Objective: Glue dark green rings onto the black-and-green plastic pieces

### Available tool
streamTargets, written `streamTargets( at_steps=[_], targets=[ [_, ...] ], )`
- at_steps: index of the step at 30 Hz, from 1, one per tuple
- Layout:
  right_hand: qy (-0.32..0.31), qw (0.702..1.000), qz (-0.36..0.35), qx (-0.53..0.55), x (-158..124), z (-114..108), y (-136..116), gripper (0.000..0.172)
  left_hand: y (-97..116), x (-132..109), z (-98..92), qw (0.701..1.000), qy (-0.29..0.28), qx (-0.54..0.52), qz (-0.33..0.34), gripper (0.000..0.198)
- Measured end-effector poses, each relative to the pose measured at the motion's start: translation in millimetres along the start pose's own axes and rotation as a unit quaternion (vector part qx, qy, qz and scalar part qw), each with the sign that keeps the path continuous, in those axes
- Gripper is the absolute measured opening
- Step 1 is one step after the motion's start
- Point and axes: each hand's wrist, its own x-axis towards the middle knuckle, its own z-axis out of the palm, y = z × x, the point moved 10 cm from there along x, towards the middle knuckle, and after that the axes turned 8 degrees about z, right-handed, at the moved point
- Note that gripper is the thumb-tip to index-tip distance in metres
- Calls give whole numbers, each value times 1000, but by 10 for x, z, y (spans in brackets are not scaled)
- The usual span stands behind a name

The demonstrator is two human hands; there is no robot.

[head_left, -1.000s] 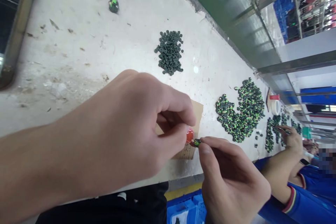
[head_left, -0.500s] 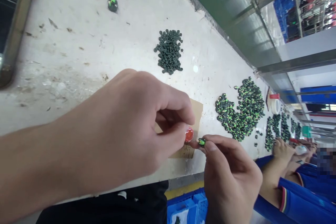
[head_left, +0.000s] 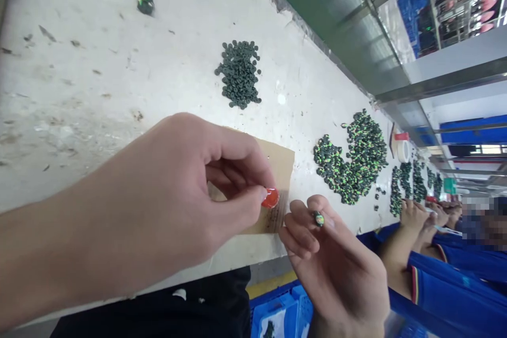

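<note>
My left hand (head_left: pixel 178 195) is closed in a pinch over a piece of brown cardboard (head_left: pixel 283 166). What it pinches, if anything, is hidden behind the thumb and fingertips. Right at those fingertips is a small round red thing (head_left: pixel 271 198) with a shiny surface, partly covered by the thumb; it looks like a shallow cap. To the right, my right hand (head_left: pixel 332 259) is turned palm up, a tiny dark piece with green and yellow markings (head_left: pixel 318 218) held between thumb and fingers. Its other fingers are curled loosely.
A pile of small dark round pieces (head_left: pixel 240 74) lies behind my left hand. Farther right is a large heap of green-and-black pieces (head_left: pixel 362 158). Several dark figures (head_left: pixel 145 1) lie at upper left. Co-workers in blue (head_left: pixel 447 280) sit at right; a blue crate (head_left: pixel 275 317) stands below the table.
My right hand has moved away from my left fingertips and turned palm up, still holding the small piece. My left hand stays pinched beside the red thing. The whole view has shifted slightly.
</note>
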Motion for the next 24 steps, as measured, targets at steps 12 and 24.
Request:
streamTargets(
  at_steps=[12,24],
  targets=[
    [95,978,-73,-171,-52,-100,-165,21,179,-10,117,981,-80,136,114,15],
    [219,819,-257,-464,-218,-91,-283,5,126,-11,135,988,-98,104,63,15]
  ],
)
